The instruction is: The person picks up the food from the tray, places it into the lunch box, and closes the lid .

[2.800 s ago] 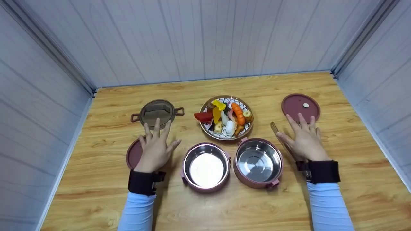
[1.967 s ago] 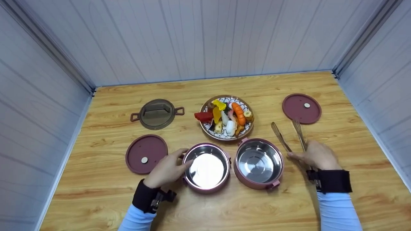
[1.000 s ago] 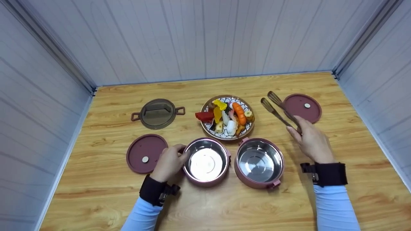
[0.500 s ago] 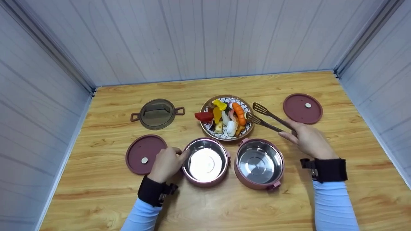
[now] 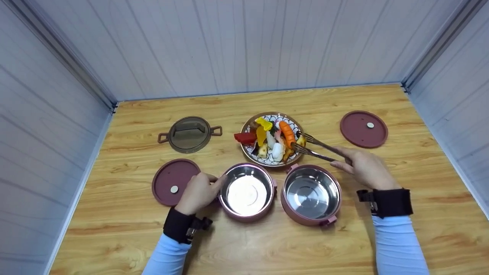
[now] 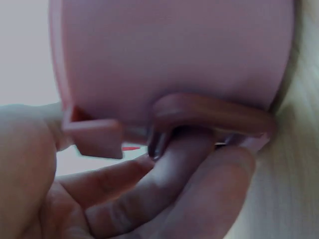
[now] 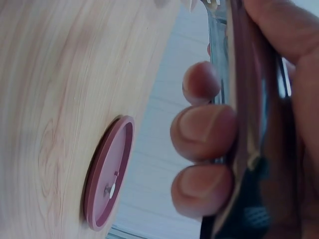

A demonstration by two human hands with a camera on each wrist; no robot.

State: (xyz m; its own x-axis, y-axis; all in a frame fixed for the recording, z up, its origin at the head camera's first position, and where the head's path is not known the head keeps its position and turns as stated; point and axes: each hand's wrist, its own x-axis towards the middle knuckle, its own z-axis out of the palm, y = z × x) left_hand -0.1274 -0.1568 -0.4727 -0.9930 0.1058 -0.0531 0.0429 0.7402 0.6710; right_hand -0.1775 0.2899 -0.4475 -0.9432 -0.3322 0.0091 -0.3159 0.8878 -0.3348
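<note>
My left hand (image 5: pixel 198 192) grips the left side of a pink bento pot (image 5: pixel 247 218) with a steel inside. In the left wrist view its fingers curl through the pot's side handle (image 6: pixel 209 112). My right hand (image 5: pixel 365 168) holds a pair of metal tongs (image 5: pixel 324 147), their two slotted ends spread apart. Those ends reach the right side of a patterned plate (image 5: pixel 263 163) heaped with toy food. One end is by an orange sausage-like piece (image 5: pixel 286 131), the other by a yellowish piece (image 5: pixel 301 141) at the plate's edge.
A second pink pot (image 5: pixel 311 194) stands just right of the first. Dark red lids lie at the left (image 5: pixel 174 181) and far right (image 5: pixel 364 129). A brown see-through lid with handles (image 5: pixel 189 134) is at the back left. Panel walls surround the wooden table.
My right hand has picked up the tongs from the table and swung their ends left onto the plate. My left hand has moved to the left pot and taken its handle; the pot shifted slightly.
</note>
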